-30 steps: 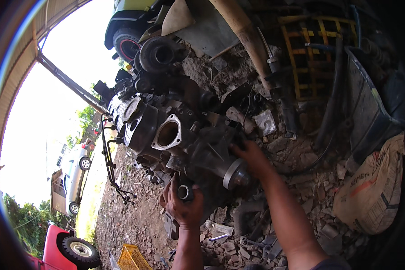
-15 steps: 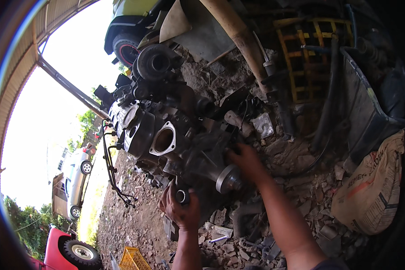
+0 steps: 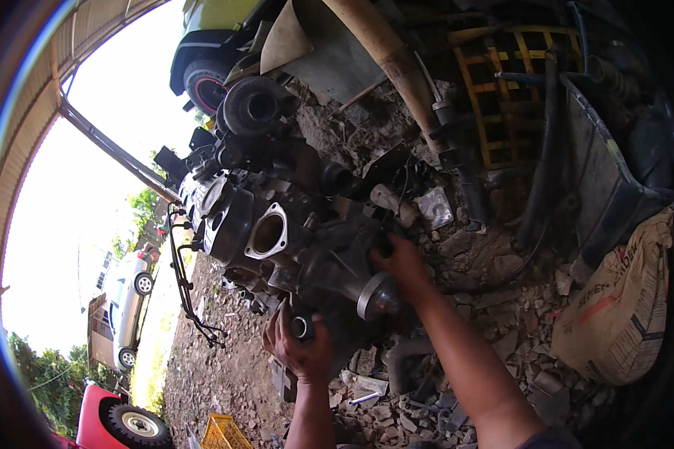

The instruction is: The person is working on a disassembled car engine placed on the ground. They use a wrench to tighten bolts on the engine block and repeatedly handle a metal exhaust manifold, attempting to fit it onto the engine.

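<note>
A dark, greasy engine (image 3: 329, 251) lies across the ground ahead of me, with a silver-rimmed square port (image 3: 268, 233) facing up. My left hand (image 3: 301, 348) is at its near lower end, fingers and thumb closed around a dark round pipe end (image 3: 300, 328) with an open bore. On the right side of the engine, my right hand (image 3: 403, 268) grips the dark housing; its fingertips are partly hidden in shadow. Between my hands a round metal pulley-like part (image 3: 379, 297) sticks out from the engine. A turbocharger (image 3: 258, 107) sits at the far end.
Broken stone and rubble cover the ground, with a wrench-like tool (image 3: 365, 398) below the engine. To the right stand a paper sack (image 3: 618, 307), a dark bin (image 3: 606, 157) and a yellow crate (image 3: 494, 97). A bent metal fuel line (image 3: 181, 277) extends left of the engine.
The view has shifted slightly. Both hands keep nearly the same places on the engine, the right one a little further up and left in the picture.
</note>
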Tool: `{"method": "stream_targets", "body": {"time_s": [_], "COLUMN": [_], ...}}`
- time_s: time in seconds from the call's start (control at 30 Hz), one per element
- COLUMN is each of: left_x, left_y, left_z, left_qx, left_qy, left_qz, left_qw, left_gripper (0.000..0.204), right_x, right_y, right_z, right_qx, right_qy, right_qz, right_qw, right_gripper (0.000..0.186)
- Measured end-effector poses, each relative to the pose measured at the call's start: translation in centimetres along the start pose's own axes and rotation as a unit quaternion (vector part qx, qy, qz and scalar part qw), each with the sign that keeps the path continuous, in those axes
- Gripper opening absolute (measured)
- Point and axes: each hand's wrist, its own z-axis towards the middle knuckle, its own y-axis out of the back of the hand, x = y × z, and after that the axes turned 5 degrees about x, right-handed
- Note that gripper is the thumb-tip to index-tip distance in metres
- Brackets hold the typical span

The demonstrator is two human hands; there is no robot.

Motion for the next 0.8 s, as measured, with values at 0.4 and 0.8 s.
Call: {"method": "stream_targets", "body": {"time_s": [0.4,0.8], "left_x": [-0.2,-0.1], "left_y": [0.3,0.2], "left_z": [0.4,0.4], "left_qx": [-0.002,-0.006], "left_qy": [-0.021,-0.019], "left_qz": [0.005,-0.001], "left_qw": [1.0,1.0], "left_gripper": [0.056,0.057], "right_x": [-1.2,-2.5], "right_y": [0.7,-1.6], "right_z": [-0.1,-3.3], "right_qx": [0.019,-0.016], "right_qy": [-0.204,-0.163], "right_qz": [0.39,0.292], "right_qw": [0.898,0.942], "right_gripper": [0.052,0.044]}}
